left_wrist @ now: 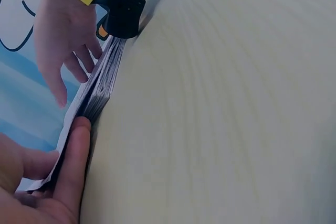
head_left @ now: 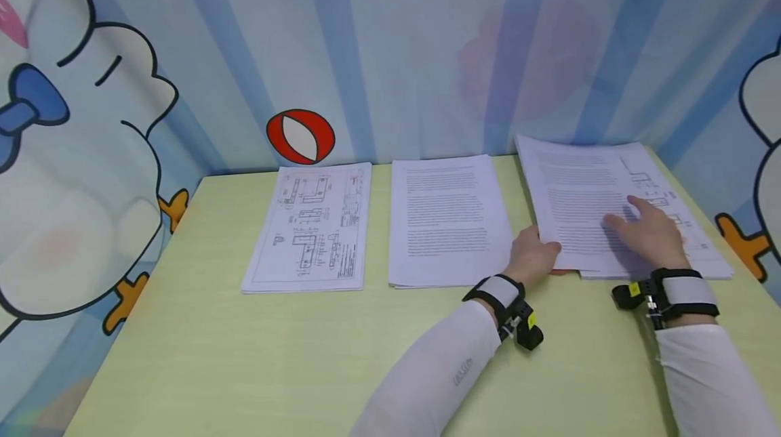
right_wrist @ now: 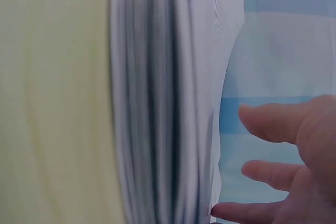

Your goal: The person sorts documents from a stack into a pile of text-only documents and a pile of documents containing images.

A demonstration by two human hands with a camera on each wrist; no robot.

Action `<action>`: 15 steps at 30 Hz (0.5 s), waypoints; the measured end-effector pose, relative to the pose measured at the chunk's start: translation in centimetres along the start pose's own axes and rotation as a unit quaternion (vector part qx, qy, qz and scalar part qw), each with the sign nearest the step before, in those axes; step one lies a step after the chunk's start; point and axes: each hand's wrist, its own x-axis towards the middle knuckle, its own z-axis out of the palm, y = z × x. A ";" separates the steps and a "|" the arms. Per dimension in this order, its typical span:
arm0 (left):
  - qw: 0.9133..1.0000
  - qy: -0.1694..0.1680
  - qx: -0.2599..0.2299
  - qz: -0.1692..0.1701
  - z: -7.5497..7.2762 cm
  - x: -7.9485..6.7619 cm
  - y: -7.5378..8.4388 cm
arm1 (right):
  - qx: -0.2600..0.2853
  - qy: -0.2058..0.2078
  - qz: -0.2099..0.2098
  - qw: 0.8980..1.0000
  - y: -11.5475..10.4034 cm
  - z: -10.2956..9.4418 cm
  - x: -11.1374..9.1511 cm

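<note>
My left hand [head_left: 529, 258] pinches the near left corner of a printed text sheet stack [head_left: 570, 183] at the right of the table. In the left wrist view its thumb lies on top and its fingers [left_wrist: 72, 166] reach under the lifted pages. Over the same pile hovers my right hand [head_left: 657, 237], its fingers spread and relaxed. Beneath and to the right of the text pages, drawing sheets [head_left: 702, 247] stick out. The right wrist view shows the pile's layered paper edges [right_wrist: 152, 98], with the right fingers [right_wrist: 273, 121] beside them.
A second stack of text pages [head_left: 448, 220] lies in the middle, left of my left hand. Farther left lies a stack of technical drawings [head_left: 314, 227]. The pale yellow table [head_left: 274, 356] meets a striped cartoon curtain [head_left: 396, 51] at the back.
</note>
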 end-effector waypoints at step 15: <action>0.994 -0.008 -0.107 -0.006 -2.5 -0.4 -0.9 | 0.052 0.047 -0.004 0.998 -0.8 0.3 0.2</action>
